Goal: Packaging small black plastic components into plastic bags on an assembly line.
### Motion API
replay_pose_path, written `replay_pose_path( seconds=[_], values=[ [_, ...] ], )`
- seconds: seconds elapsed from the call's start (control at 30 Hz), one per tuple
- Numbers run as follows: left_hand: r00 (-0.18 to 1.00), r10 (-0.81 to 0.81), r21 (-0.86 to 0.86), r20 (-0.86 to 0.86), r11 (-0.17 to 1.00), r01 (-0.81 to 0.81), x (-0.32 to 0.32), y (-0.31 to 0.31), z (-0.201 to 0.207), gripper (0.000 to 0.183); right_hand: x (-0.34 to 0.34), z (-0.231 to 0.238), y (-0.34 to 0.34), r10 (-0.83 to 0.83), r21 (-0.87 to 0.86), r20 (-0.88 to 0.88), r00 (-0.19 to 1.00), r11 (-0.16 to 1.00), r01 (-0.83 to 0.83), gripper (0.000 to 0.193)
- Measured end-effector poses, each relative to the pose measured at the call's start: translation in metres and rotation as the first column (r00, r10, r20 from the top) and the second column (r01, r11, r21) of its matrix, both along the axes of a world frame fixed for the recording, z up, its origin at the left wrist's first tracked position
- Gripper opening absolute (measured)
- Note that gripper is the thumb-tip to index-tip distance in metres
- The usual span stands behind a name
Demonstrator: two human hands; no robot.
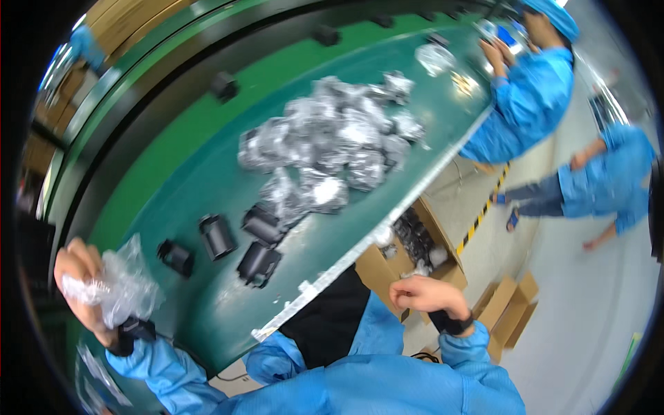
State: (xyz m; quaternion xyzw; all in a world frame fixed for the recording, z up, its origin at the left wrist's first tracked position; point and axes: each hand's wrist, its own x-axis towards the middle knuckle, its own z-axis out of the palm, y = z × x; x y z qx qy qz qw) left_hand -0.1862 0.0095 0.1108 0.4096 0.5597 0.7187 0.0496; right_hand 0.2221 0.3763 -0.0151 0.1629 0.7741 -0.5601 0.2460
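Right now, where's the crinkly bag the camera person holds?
The clear bag is at the left side of the head view, in the person's left hand, just left of the nearest black part on the green table.

From my remote station I saw a loose, creased bright-blue smock (353,387) with baggy long sleeves (166,373), black cuffs (451,323) snug behind the bare left hand (76,263) and bare right hand (430,293), and plain black cloth (328,311) showing in front.
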Motion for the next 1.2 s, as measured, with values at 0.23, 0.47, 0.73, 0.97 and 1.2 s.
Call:
replay_pose_path(
  seconds=[0.23,0.47,0.73,0.97,1.2],
  values=[
    [0.994,-0.087,0.145,0.069,0.987,0.076,0.011,-0.023,0.032,0.035,-0.155,0.145,-0.014,0.167,0.309,-0.438,0.883,0.951,-0.026,0.010],
    [0.885,-0.354,0.057,-0.304,0.920,0.387,-0.014,-0.079,0.056,0.046,-0.245,0.099,-0.115,0.457,0.655,-0.605,0.652,0.751,0.082,0.009],
    [0.928,-0.342,0.305,-0.150,0.876,0.373,-0.015,-0.082,0.068,0.029,-0.276,0.055,-0.157,0.743,0.990,-0.142,0.654,0.123,0.075,0.026],
    [0.850,-0.468,0.187,-0.240,0.837,0.514,-0.044,-0.112,0.075,0.028,-0.338,0.117,-0.103,0.710,0.769,-0.454,0.539,0.618,-0.165,0.023],
    [0.963,-0.233,0.529,-0.132,0.806,0.268,-0.018,-0.113,0.059,0.024,-0.494,0.146,-0.046,0.469,0.474,-0.309,0.827,0.830,-0.294,0.016]
  ],
)
